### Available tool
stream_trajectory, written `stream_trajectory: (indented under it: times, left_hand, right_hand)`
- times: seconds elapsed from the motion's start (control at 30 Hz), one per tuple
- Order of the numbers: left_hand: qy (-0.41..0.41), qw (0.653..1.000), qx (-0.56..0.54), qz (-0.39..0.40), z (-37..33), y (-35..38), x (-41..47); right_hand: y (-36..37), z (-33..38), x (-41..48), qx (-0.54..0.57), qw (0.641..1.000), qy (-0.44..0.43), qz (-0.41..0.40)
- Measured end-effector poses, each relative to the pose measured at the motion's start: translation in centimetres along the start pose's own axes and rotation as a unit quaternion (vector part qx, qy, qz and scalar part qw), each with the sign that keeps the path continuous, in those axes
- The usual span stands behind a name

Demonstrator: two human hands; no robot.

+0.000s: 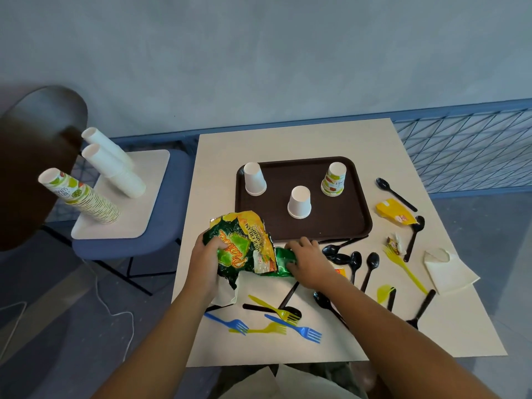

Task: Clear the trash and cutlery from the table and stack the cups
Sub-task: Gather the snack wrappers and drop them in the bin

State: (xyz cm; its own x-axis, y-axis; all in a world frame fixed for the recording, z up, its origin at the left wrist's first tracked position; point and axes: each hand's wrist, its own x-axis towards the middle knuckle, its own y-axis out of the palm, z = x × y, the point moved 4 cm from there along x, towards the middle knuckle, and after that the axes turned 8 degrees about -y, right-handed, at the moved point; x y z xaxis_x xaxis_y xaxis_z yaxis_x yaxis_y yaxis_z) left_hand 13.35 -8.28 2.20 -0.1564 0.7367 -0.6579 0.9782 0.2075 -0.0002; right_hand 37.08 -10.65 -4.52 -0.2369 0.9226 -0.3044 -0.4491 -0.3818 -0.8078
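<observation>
Head view: the left hand [205, 256] has its fingers curled into a crumpled green-and-yellow crisp packet [241, 243] and grips it at the near-left corner of the brown tray [331, 223], low over the table [259, 348]. The right hand [309, 264] curls its fingers round a smaller green wrapper [283, 262] that touches the packet's right edge. Probably the two are being bunched together so the trash goes off in one handful

Three cups stand upside down on the tray, well apart and unstacked: a white cup [254, 180] at the back left, another white one [299, 203] in the middle, and a printed cup [334, 180] at the back right. Cup stacks [95, 197] wait on a blue chair [172, 197] to the left, likely their destination

Black spoons [371, 263], yellow forks [403, 266] and blue forks [302, 329] lie scattered near and right of the hands, with a yellow wrapper [394, 211] and a paper napkin [449, 272] further right, all uncleared
</observation>
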Motion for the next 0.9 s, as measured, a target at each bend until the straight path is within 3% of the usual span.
stream_trajectory:
  times: [0.07,0.33,0.67,0.9]
  left_hand:
    - [0.025,0.999,-0.002,0.022,-0.8,0.0,-3.1]
    - [0.047,0.997,0.040,0.039,-1.1,0.4,-3.5]
    - [0.080,0.989,0.063,0.106,1.0,-2.4,-6.7]
    - [0.110,0.981,0.094,0.128,3.5,-4.1,-9.7]
  right_hand:
    - [-2.3,0.7,-3.5,0.013,0.998,0.015,-0.060]
    - [-4.0,-0.2,-6.1,0.128,0.985,0.059,-0.100]
    - [-2.9,2.3,-13.6,0.240,0.937,0.141,-0.209]
    - [-0.9,2.6,-19.2,0.265,0.914,0.193,-0.241]
